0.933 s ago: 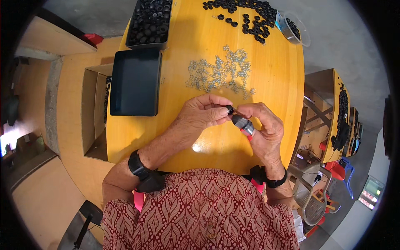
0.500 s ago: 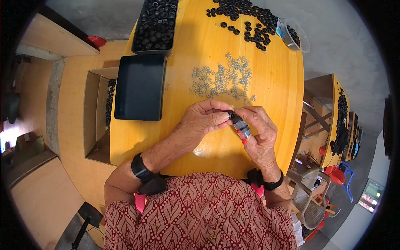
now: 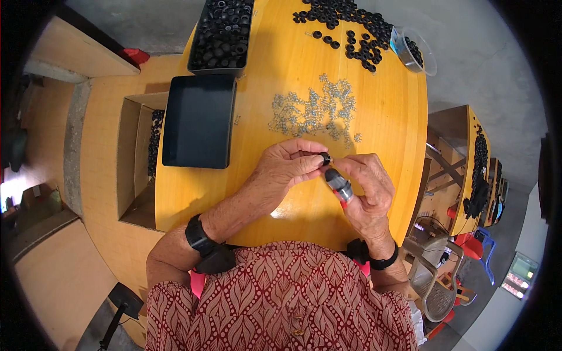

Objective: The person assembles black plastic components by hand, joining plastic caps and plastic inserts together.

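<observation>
Above the near half of the table, my left hand [image 3: 290, 167] pinches a small black round part [image 3: 325, 158] between thumb and fingertips. Close beside it is my right hand [image 3: 372, 187], curled around a short tool [image 3: 338, 184] with a black rounded end, a grey see-through middle and a red band. The tool's kind cannot be made out. My right index fingertip and thumb side are near the black part; whether they hold a tiny piece there is too small to tell. Just beyond both hands lie many small silvery metal pieces, like screws [image 3: 313, 111].
A black tray [image 3: 199, 123] lies at the table's left edge. Behind it stands a bin [image 3: 243, 67] full of black round parts. More black parts [image 3: 366, 50] lie at the far right, next to a clear tub [image 3: 430, 58]. A cardboard box [image 3: 130, 158] stands left of the table.
My right hand has drawn slightly right, and the tool's black end has come away from the black part, tilting down below it. My left hand keeps its pinch.
</observation>
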The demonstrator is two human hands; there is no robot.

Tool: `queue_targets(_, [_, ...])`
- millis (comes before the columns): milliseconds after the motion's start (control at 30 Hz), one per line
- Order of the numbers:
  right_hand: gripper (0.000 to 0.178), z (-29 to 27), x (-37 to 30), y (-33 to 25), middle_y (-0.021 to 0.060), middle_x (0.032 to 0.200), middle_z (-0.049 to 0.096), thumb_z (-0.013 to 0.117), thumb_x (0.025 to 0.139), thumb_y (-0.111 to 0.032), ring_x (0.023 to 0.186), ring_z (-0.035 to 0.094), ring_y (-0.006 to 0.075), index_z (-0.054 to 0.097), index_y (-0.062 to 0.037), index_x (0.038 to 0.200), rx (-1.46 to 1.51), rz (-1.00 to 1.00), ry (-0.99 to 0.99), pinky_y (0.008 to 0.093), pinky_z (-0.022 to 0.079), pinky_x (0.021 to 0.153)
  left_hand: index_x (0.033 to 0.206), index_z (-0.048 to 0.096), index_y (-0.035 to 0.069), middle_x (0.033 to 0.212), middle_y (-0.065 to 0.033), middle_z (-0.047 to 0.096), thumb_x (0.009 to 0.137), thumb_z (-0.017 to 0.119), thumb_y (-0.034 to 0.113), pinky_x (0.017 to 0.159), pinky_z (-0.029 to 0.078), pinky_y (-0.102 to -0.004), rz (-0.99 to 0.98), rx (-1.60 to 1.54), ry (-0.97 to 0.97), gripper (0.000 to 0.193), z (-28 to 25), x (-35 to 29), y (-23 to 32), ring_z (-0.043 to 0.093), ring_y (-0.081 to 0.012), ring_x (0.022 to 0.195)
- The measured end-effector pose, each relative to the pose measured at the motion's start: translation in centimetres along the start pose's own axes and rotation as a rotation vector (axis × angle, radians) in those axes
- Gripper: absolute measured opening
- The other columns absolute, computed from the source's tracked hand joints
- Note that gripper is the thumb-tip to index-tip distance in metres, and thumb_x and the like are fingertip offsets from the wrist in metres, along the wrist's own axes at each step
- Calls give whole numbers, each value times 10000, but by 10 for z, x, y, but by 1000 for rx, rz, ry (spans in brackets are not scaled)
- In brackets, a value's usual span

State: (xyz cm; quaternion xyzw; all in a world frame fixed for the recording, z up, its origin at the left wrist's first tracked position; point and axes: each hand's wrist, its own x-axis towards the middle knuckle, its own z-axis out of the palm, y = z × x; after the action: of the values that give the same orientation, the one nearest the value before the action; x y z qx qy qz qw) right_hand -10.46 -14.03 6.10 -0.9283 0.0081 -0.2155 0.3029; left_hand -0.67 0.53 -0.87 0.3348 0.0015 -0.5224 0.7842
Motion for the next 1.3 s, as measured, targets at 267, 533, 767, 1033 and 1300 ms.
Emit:
queue_targets(267, [314, -2, 0, -2, 130, 926, 614, 696, 699, -72, 810, 601, 285, 665, 27, 995, -163, -151, -79, 380, 472, 734, 1139, 624, 17, 1097, -58, 636, 912, 631, 55, 938, 507, -295, -20, -22, -1, 230, -2, -1, -5, 618, -145, 1013])
queue_targets(533, [329, -3, 4, 3, 115, 931, 625, 677, 662, -51, 823, 608, 277, 658, 8, 986, -161, -230, -151, 378, 474, 740, 1190, 604, -5, 1111, -78, 630, 930, 604, 56, 958, 502, -310, -39, 34, 60, 267, 8, -6, 0, 608, -161, 1043])
queue_targets(767, [276, -24, 58, 21, 140, 862, 627, 689, 684, -48, 809, 615, 325, 654, -24, 957, 121, -58, -379, 385, 494, 696, 1161, 610, 14, 1121, -78, 625, 920, 624, 70, 959, 499, -310, -37, 56, 61, 248, 6, -2, 2, 614, -173, 1049])
queue_targets(1033, [177, 23, 206, 92, 167, 851, 634, 610, 796, -90, 846, 633, 344, 674, -44, 955, -313, -178, -143, 437, 505, 721, 1147, 615, 29, 1103, -74, 634, 919, 628, 79, 928, 506, -302, -54, 23, 55, 234, 11, 0, 6, 643, -204, 1024])
queue_targets(1300, [172, 75, 237, 111, 151, 954, 669, 647, 795, -129, 885, 655, 341, 635, -38, 940, -560, -103, -300, 433, 533, 762, 1150, 601, 15, 1110, -86, 622, 929, 614, 81, 929, 510, -304, -86, 31, 63, 230, 13, -1, 6, 642, -213, 1033])
